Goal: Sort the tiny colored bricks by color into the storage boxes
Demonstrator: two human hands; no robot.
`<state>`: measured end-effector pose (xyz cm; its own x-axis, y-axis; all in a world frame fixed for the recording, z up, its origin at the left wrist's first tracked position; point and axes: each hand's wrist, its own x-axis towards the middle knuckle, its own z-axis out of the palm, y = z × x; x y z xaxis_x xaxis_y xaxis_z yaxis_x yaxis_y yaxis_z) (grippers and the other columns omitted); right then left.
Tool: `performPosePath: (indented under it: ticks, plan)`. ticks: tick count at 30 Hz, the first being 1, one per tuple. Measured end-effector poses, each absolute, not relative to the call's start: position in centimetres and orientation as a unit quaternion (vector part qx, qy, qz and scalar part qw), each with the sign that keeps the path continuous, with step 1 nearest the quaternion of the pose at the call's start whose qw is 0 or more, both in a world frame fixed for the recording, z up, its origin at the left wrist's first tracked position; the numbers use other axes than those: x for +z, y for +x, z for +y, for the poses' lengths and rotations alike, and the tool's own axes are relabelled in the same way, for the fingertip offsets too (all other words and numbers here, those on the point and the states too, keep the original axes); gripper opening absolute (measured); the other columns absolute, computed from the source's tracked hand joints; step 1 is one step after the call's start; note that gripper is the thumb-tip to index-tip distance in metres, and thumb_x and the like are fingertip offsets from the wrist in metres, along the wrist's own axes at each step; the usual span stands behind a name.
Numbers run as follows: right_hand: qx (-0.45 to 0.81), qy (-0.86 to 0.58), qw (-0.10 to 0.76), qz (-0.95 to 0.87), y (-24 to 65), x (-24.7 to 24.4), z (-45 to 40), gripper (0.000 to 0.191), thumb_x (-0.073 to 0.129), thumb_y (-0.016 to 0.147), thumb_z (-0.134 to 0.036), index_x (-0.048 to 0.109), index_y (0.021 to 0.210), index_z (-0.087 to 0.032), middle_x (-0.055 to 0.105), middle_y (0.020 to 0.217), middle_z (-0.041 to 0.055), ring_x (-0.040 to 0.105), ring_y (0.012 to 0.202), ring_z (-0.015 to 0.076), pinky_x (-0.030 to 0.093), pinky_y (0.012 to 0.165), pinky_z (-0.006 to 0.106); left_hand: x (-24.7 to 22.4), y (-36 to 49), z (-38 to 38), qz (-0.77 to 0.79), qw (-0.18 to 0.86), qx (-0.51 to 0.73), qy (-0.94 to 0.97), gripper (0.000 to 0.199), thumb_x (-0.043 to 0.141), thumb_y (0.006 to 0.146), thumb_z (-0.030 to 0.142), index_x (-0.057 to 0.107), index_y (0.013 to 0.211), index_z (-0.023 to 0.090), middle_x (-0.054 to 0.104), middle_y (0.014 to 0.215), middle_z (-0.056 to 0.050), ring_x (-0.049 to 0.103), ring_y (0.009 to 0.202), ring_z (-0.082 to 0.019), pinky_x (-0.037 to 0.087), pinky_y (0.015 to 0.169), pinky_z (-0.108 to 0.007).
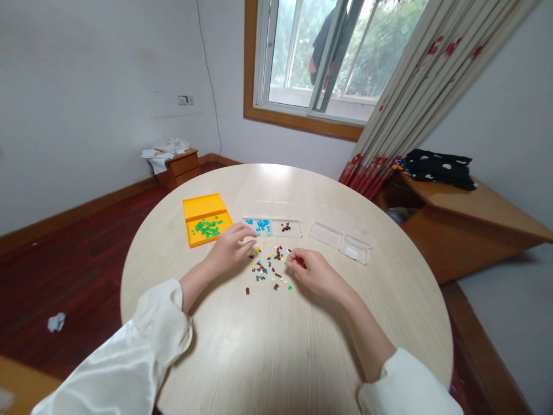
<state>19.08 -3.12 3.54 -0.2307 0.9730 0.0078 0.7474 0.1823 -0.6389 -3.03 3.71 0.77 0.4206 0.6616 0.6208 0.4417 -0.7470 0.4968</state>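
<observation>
Small mixed bricks, brown, blue, yellow and green, lie scattered mid-table, with a brown brick point(247, 291) nearest me. My left hand point(233, 246) hovers at their left edge, fingers apart, holding nothing I can see. At the right edge of the pieces, my right hand point(311, 270) has its fingers pressed together; what they hold, if anything, is too small to name. An open yellow box point(203, 204) contains green bricks point(208, 228). Behind the pile, a clear case has blue bricks point(262, 225) in its left compartment and brown bricks point(286, 227) in its right.
Another open clear case point(327, 236) sits right of the first on the round table point(268, 357). A wooden cabinet point(484, 219) with dark cloth stands at the right. Papers point(166, 150) lie on a low drawer unit at the back left. Beyond the window is a dark-clothed person point(322, 46).
</observation>
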Motion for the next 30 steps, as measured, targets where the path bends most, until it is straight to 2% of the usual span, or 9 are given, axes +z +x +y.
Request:
performPosePath:
  ticks: [4, 10, 26, 30]
  plan:
    - [0.336, -0.56, 0.254, -0.713, 18.2, 2.5, -2.9, 0.015, 0.047, 0.081, -0.021, 0.058, 0.074, -0.014, 0.057, 0.066, 0.0007, 0.047, 0.06, 0.0108, 0.033, 0.057, 0.022, -0.1, -0.9, 2.1, 0.24, 0.148, 0.389, 0.877, 0.014, 0.053, 0.086, 0.023, 0.065, 0.093, 0.017, 0.066, 0.09, -0.008, 0.06, 0.088, -0.017, 0.048, 0.078, -0.031]
    - [0.411, -0.534, 0.294, -0.678, 17.8, 2.2, -2.8, 0.015, 0.05, 0.079, -0.026, 0.055, 0.07, -0.015, 0.052, 0.063, -0.0005, 0.045, 0.06, 0.0103, 0.035, 0.056, 0.022, -0.4, -0.2, 1.7, 0.199, 0.139, 0.378, 0.894, 0.016, 0.051, 0.088, 0.022, 0.065, 0.089, 0.017, 0.068, 0.083, -0.007, 0.06, 0.083, -0.016, 0.047, 0.076, -0.029]
    - [0.454, -0.512, 0.33, -0.65, 17.6, 2.3, -2.6, 0.025, 0.055, 0.077, -0.039, 0.059, 0.07, -0.015, 0.056, 0.064, 0.0007, 0.048, 0.063, 0.0122, 0.038, 0.061, 0.025, 0.0, -0.1, 1.4, 0.203, 0.157, 0.378, 0.89, 0.014, 0.05, 0.087, 0.02, 0.063, 0.084, 0.016, 0.067, 0.079, -0.006, 0.059, 0.079, -0.015, 0.046, 0.073, -0.028]
    - [0.45, -0.504, 0.328, -0.66, 17.8, 2.5, -2.6, 0.023, 0.052, 0.079, -0.034, 0.062, 0.074, -0.014, 0.06, 0.07, 0.0029, 0.051, 0.067, 0.0131, 0.04, 0.064, 0.026, 0.4, -0.3, 1.4, 0.219, 0.159, 0.394, 0.878, 0.011, 0.051, 0.085, 0.019, 0.062, 0.081, 0.016, 0.065, 0.076, -0.004, 0.058, 0.076, -0.014, 0.045, 0.07, -0.026]
